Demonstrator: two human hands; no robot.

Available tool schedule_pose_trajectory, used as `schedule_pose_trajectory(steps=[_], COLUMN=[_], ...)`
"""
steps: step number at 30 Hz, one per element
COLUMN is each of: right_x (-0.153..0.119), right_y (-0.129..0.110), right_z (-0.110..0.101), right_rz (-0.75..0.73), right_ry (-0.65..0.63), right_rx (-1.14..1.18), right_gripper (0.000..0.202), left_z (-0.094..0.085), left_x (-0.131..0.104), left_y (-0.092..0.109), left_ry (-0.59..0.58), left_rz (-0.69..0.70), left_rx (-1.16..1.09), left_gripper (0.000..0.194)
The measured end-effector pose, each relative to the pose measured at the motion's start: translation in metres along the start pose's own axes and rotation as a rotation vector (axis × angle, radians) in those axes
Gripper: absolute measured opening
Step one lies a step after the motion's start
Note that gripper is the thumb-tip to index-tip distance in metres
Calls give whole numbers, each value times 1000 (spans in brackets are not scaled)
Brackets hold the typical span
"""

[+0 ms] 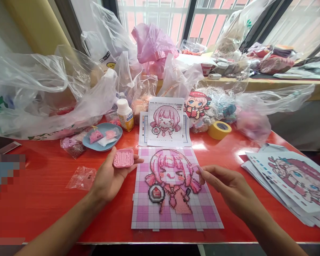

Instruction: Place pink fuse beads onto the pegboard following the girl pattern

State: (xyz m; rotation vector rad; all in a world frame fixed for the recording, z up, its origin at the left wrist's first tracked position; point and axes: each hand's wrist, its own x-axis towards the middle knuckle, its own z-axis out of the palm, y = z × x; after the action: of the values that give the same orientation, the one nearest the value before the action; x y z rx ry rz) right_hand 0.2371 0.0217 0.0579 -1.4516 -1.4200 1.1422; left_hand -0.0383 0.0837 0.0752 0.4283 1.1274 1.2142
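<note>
Two bare hands work over a red tabletop (48, 213): the left hand (109, 179) cradles a small square pink plastic tray (124, 165) of tiny pink beads, thumb at its edge and fingers beneath, while the right hand (226, 181) pinches a slender pale-purple tool (198, 168) narrowly between thumb and forefinger. The tool's tip is at the right side of a pink-haired bead figure (173, 170), which lies on a pink-and-white checked pegboard (142, 217) between the hands. Beyond the tray, a blue oval plate (118, 131) holds small clear packets of pink beads (96, 136), near an upright white plastic bottle with a yellow-orange label (125, 115). A flat clear plastic packet (81, 177) lies beside the left wrist; behind, a translucent pinkish-white plastic bag (144, 94) holds orange contents.
</note>
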Motion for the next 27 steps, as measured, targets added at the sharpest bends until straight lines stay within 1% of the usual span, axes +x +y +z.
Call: schedule_pose_trajectory(steps=[3, 7, 11, 17, 22, 25, 27], right_x=[2, 9, 16, 26, 31, 32, 32], right_y=[1, 3, 5, 6, 4, 3, 3], right_z=[1, 1, -1, 0, -5, -8, -7], right_rz=[-12, -39, -47, -75, -95, -120, -183], right_ry=[6, 27, 6, 60, 33, 11, -3], right_rx=[15, -3, -27, -10, -54, -131, -209], right_gripper=[33, 33, 32, 32, 32, 34, 31], left_z=[-2, -2, -2, 1, 2, 1, -1], left_x=[5, 9, 10, 12, 10, 10, 10], left_y=[0, 1, 1, 1, 4, 6, 8], left_ry=[5, -22, -31, -32, -27, -92, -120], left_rz=[15, 12, 8, 10, 4, 7, 47], left_rx=[-10, -3, -4, -7, 19, 84, 140], left_gripper=[49, 48, 48, 47, 47, 48, 45])
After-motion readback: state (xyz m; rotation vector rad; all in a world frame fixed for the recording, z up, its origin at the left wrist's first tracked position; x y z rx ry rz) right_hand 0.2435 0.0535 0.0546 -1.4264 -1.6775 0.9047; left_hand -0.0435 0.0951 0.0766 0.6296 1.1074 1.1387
